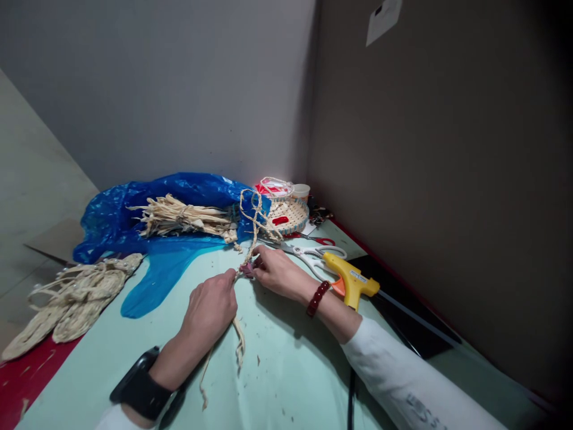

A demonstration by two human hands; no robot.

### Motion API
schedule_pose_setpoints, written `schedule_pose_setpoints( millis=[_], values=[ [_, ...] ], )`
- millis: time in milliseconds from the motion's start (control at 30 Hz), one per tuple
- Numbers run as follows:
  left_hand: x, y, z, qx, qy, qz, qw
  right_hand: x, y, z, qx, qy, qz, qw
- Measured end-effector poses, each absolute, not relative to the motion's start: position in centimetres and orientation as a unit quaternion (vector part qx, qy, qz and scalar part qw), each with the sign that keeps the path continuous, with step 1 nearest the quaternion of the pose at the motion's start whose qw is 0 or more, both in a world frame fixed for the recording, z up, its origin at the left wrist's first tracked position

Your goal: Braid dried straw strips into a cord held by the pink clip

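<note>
My left hand (210, 310) is closed round pale straw strands (239, 343) that trail out beneath it over the pale green table (286, 376). My right hand (277, 272) pinches the same straw work at a small purplish piece (247, 270) between the two hands. From there a braided straw cord (254, 221) rises in loops toward the back. A black watch sits on my left wrist and a dark red bead bracelet (317, 298) on my right.
A blue plastic bag (134, 215) with a bundle of dried husks (183, 218) lies at the back left. Woven straw sandals (71, 298) lie at left. A yellow glue gun (351, 280), white scissors (313, 255) and a small woven basket (290, 215) sit near the right wall.
</note>
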State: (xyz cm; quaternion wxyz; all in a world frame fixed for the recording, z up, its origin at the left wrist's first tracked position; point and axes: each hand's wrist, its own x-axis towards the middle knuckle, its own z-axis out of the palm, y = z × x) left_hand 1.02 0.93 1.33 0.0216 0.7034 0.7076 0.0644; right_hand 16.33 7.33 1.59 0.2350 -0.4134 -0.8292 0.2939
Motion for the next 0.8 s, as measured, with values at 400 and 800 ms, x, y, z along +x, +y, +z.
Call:
schedule_pose_setpoints(
  millis=[400, 800],
  values=[
    [1.6, -0.8, 1.8, 0.678, 0.687, 0.168, 0.2, 16.7, 7.2, 1.3, -0.42, -0.809, 0.323, 0.256],
    [0.6, -1.0, 0.2, 0.527, 0.629, 0.343, 0.458, 16.9, 0.4, 2.2, -0.426, -0.782, 0.363, 0.275]
  ],
)
